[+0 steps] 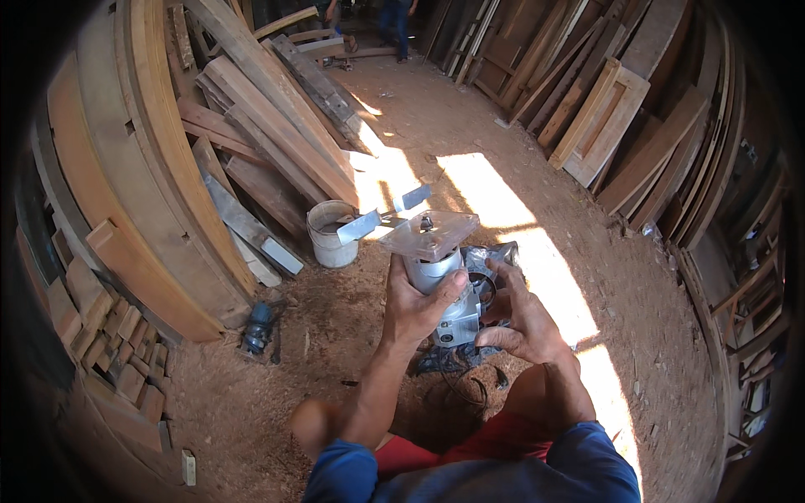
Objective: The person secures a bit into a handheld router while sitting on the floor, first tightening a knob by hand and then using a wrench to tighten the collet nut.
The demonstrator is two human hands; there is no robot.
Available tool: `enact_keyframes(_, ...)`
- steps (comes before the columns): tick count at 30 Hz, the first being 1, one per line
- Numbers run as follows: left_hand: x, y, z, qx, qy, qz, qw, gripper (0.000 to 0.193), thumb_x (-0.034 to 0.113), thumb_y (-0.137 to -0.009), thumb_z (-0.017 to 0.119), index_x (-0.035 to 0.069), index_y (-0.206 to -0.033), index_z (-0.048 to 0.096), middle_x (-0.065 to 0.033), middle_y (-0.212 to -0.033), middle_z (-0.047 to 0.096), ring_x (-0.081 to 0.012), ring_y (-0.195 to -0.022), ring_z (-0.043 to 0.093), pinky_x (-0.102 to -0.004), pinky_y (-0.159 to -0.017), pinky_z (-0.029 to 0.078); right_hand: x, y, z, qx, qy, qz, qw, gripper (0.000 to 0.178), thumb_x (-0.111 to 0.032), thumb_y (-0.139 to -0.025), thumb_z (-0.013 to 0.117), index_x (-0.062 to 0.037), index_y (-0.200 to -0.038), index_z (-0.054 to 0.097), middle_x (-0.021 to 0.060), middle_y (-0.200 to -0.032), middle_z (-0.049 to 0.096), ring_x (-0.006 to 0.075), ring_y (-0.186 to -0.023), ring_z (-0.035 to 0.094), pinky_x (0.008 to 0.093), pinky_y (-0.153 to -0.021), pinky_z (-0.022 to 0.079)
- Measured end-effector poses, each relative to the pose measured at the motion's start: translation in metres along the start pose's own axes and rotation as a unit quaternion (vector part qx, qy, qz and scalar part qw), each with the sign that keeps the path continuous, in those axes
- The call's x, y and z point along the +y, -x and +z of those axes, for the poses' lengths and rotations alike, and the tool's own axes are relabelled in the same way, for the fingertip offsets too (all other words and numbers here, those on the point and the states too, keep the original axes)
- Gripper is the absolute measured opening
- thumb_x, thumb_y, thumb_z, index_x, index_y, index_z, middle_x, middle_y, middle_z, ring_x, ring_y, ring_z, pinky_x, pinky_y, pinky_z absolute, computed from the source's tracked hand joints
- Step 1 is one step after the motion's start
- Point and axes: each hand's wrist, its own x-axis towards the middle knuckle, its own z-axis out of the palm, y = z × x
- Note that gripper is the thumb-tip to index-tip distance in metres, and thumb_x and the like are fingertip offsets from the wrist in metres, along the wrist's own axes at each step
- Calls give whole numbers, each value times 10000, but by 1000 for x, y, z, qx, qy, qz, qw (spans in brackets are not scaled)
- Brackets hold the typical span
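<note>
My left hand (412, 308) is wrapped round the silver body of a trim router (455, 325), its thumb across the front. The router is upside down. Its clear square base plate (444, 239) faces up, with a dark collet or bit (426, 222) at the middle. Beside the body my right hand (530, 323) has its fingers apart and curved; it holds nothing, and whether a fingertip touches the router I cannot tell. A dark crumpled plastic bag (506, 254) shows behind and below the router, with a loop of black cord (459, 390) hanging underneath.
A whitish bucket (337, 250) stands ahead-left, two flat grey pieces (359, 227) close to it. A blue power tool (258, 327) lies on the dusty floor. Timber (277, 126) leans at left; boards and panels (604, 117) line the right. People (394, 25) stand far back.
</note>
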Motion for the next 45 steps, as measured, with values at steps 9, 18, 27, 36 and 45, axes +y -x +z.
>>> enact_keyframes(9,-8,11,5,18,34,-15,999,715,196,-877,831,-28,-1396,393,-139,-1198,619,-176,-1065,645,-322,-887,567,24,-21,37,-19,-150,-98,984,1096,-336,-718,967,17,-1533,325,217,-1311,621,301,-1241,611,413,-1030,489)
enact_keyframes(18,-22,6,3,43,120,-12,992,604,162,-896,809,18,-1343,429,-80,-1075,646,-141,-937,661,-295,-819,570,54,-11,43,136,-197,-171,956,938,-318,-693,980,13,-1379,432,167,-1260,602,255,-1254,569,449,-1029,485)
enact_keyframes(27,-31,10,11,8,125,-30,992,578,190,-905,802,14,-1329,452,-79,-1086,639,-130,-934,642,-297,-819,550,70,-6,25,-124,-290,42,948,855,-339,-767,941,36,-1407,514,84,-1259,629,176,-1209,557,351,-1040,446)
enact_keyframes(36,-23,12,13,24,72,-6,997,599,235,-906,810,-8,-1313,442,-98,-1107,633,-143,-965,637,-307,-830,544,44,-7,35,-107,-348,7,931,768,-240,-845,882,49,-1432,480,67,-1241,642,151,-1156,592,325,-1008,473)
enact_keyframes(45,-20,12,14,40,47,1,998,639,264,-901,818,-25,-1316,427,-115,-1120,632,-155,-976,641,-317,-846,547,46,-7,43,-84,-357,-17,930,683,-239,-847,879,48,-1369,544,60,-1179,669,126,-1093,606,308,-952,492)
